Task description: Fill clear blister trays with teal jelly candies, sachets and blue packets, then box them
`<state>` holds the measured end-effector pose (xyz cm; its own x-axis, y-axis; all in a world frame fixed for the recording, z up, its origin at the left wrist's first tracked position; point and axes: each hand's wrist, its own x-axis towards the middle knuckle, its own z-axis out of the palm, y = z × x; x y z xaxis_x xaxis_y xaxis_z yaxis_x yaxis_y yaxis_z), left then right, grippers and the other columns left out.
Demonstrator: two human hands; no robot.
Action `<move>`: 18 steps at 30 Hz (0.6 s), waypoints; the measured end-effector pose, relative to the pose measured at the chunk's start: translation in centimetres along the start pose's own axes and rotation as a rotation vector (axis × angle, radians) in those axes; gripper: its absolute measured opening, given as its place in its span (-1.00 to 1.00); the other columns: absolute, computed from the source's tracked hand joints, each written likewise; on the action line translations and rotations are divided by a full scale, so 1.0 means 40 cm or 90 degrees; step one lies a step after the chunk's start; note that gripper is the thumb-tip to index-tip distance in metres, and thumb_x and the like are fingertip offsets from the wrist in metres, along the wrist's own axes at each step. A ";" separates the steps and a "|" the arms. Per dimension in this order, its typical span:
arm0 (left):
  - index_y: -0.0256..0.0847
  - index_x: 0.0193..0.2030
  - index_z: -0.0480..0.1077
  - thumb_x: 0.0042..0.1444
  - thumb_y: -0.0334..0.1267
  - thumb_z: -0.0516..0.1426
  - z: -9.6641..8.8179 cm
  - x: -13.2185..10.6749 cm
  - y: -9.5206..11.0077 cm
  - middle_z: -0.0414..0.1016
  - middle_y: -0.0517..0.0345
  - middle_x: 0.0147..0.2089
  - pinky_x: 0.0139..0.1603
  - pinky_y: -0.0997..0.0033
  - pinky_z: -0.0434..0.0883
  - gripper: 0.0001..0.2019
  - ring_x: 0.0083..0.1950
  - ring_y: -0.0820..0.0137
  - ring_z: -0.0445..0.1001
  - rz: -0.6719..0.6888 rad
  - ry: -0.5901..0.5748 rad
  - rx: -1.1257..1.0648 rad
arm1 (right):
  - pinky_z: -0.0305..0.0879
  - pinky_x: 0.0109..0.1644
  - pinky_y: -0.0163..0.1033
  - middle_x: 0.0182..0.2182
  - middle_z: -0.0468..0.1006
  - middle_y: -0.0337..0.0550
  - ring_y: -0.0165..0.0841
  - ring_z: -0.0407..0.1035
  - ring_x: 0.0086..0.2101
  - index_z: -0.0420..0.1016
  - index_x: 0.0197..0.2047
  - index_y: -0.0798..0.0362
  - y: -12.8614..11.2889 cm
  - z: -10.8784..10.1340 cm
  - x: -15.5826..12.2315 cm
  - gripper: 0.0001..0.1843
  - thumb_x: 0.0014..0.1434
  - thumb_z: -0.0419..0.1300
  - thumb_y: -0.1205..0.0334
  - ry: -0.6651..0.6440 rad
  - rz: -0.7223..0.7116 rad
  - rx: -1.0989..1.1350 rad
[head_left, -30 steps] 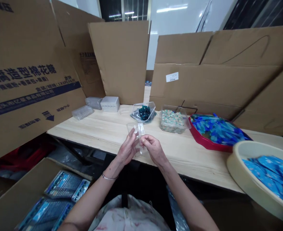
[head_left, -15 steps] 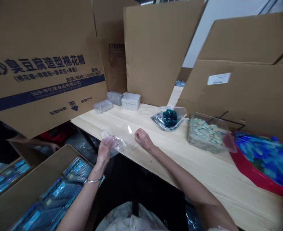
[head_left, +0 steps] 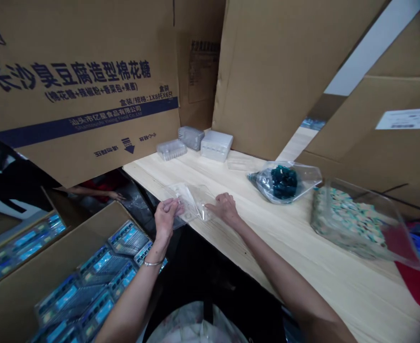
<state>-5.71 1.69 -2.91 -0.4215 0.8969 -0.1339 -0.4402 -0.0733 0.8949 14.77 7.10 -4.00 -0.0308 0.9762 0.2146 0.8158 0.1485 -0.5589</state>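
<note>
Several flattened cardboard cartons [head_left: 81,95] propped upright behind a pale wooden table [head_left: 277,238], the largest printed with dark blue Chinese lettering. At lower left, an open carton [head_left: 65,233] packed with rows of blue-labelled blister packs [head_left: 102,271], and farther off, beyond the table's edge, a co-worker's bare arm [head_left: 88,192] reaching low beneath the cardboard. Toward the right of the tabletop, a red tray [head_left: 419,281] cut off by the frame, then a clear plastic box of speckled pale pieces [head_left: 349,224] and a clear bag of dark teal pieces [head_left: 284,182]. Farther back, a white box [head_left: 217,145] beside two small clear trays [head_left: 171,149]. Near the front edge, a clear plastic shell [head_left: 190,202] lying low on the table between the two hands. Left hand [head_left: 166,221] curled, pinching the shell's left side between thumb and fingers, a thin bracelet [head_left: 152,263] on the wrist. Right hand [head_left: 226,208] flat and relaxed, fingertips [head_left: 211,207] touching the shell's right side.
</note>
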 end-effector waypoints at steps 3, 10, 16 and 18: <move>-0.29 -0.20 0.34 -0.10 -0.28 0.32 -0.016 0.015 0.017 0.57 0.04 -0.29 -0.27 0.31 0.52 -0.66 -0.34 0.34 0.58 0.030 0.026 0.001 | 0.25 -0.25 -0.17 -0.43 0.41 -0.18 -0.29 0.31 -0.36 0.29 -0.42 0.05 -0.014 0.006 0.004 -0.57 -0.20 0.35 -0.05 -0.055 0.053 0.097; -0.31 -0.21 0.37 -0.06 -0.23 0.28 -0.079 0.042 0.070 0.58 -0.01 -0.26 -0.22 0.26 0.52 -0.70 -0.29 0.30 0.58 0.034 0.026 -0.033 | 0.29 -0.25 -0.23 -0.40 0.52 -0.20 -0.34 0.40 -0.38 0.27 -0.12 0.06 -0.099 -0.061 0.040 -0.73 0.16 0.11 0.10 -0.038 -0.088 0.390; -0.31 -0.20 0.41 -0.07 -0.26 0.29 -0.073 0.015 0.103 0.60 -0.01 -0.23 -0.14 0.23 0.49 -0.71 -0.23 0.27 0.58 0.016 0.001 -0.090 | 0.22 0.04 -0.09 -0.15 0.51 0.09 -0.19 0.34 -0.09 0.42 -0.07 0.14 -0.123 -0.022 0.117 -0.74 0.24 -0.03 0.39 0.038 -0.319 -0.006; -0.28 -0.21 0.41 -0.04 -0.26 0.28 -0.050 -0.003 0.106 0.60 0.01 -0.22 -0.11 0.22 0.47 -0.74 -0.23 0.28 0.58 0.024 -0.001 -0.100 | 0.23 0.04 -0.07 -0.14 0.51 0.10 -0.17 0.33 -0.07 0.46 -0.15 0.14 -0.140 -0.003 0.114 -0.80 0.21 0.04 0.39 -0.004 -0.348 -0.023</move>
<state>-9.10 0.40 0.05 -0.4382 0.8932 -0.1008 -0.5431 -0.1736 0.8215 10.15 10.72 0.21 -0.4590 0.7597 0.4606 0.6992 0.6288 -0.3402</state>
